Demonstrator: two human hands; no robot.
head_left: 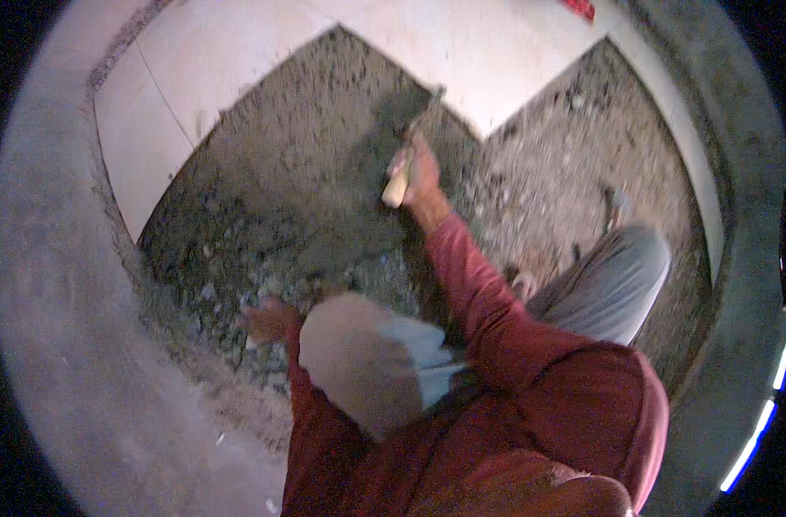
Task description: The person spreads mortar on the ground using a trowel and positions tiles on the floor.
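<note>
Mortar [311, 211] lies toward ten o'clock; low, even strokes should level it best. At eight, one left hand [271, 320] meets grey rubble [208, 291], its finger grip impossible to tell. At twelve, one right hand [422, 169] clasps one trowel [396, 190] by its pale handle.

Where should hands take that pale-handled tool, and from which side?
Probably by the pale handle, from the person's own side: its rounded end points back toward the body, while the far end points toward the floor tiles. The right hand grips it there.
</note>
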